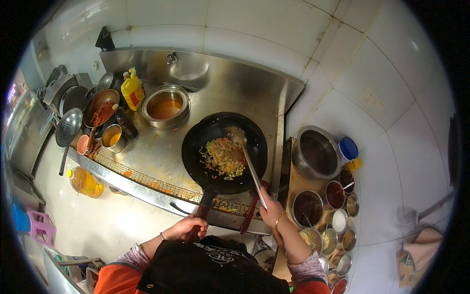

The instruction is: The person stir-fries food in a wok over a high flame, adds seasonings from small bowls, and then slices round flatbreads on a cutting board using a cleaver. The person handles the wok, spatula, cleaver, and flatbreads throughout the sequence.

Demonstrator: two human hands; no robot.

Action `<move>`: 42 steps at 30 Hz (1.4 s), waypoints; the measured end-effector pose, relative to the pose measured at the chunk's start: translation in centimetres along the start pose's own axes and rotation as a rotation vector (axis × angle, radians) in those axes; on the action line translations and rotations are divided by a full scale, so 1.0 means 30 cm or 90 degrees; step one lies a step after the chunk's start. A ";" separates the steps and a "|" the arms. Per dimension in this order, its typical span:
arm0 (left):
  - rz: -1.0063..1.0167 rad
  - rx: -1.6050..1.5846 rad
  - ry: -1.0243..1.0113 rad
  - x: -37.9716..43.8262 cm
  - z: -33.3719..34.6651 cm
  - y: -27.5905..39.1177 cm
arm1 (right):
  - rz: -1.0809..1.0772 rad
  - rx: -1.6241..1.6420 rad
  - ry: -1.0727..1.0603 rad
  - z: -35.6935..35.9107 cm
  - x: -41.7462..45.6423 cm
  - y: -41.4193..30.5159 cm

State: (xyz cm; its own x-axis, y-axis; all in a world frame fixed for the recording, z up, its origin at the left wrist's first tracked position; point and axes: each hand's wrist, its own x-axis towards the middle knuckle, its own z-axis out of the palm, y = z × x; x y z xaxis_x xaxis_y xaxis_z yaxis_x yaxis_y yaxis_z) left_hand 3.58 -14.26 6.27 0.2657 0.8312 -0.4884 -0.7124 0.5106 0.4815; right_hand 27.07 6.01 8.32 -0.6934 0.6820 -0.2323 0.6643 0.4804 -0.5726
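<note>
My left hand (191, 228) grips the dark red handle (201, 214) of a black wok (194, 165), which sits on the steel stove. In my right hand (272, 210) is the long shaft of a metal wok spatula (253, 171). Its blade (237, 135) rests in the wok at the far right edge of the food. Chopped mixed food (224, 156), with green and orange bits, lies heaped in the middle of the wok. A second dark red handle (250, 215) juts over the stove's front edge, just left of my right hand; what it belongs to is hidden.
Left on the stove stand a pot of brownish liquid (167, 124), a yellow bottle (133, 92), a steel cup (114, 139), a pan of red food (106, 96) and a perforated skimmer (69, 126). At right are a large steel pot (318, 176) and several seasoning bowls (339, 220).
</note>
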 end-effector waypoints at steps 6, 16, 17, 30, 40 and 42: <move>-0.036 -0.156 0.075 0.122 0.049 0.123 | -0.062 0.033 -0.136 -0.114 -0.065 -0.029; 0.072 0.206 -0.010 -0.054 0.076 0.083 | 0.030 -0.052 -0.147 -0.165 -0.108 -0.076; 0.098 0.228 -0.040 -0.029 0.073 0.123 | -0.016 -0.047 -0.172 -0.170 -0.143 -0.044; 0.120 0.246 0.008 -0.033 0.117 0.236 | 0.000 -0.008 -0.205 -0.174 -0.091 -0.079; 0.143 0.335 -0.084 -0.086 -0.107 0.173 | 0.097 -0.121 -0.220 -0.215 -0.107 -0.193; -0.005 0.187 -0.053 -0.020 -0.051 0.290 | 0.092 -0.035 -0.252 -0.205 -0.129 -0.176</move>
State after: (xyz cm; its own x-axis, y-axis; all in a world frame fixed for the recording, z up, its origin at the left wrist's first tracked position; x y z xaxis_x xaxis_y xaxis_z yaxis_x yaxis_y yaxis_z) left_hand -3.77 -10.63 9.64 0.3309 0.8363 -0.4371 -0.4946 0.5482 0.6744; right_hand 27.95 4.22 17.08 -0.6383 0.4858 -0.5971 0.7692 0.4312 -0.4715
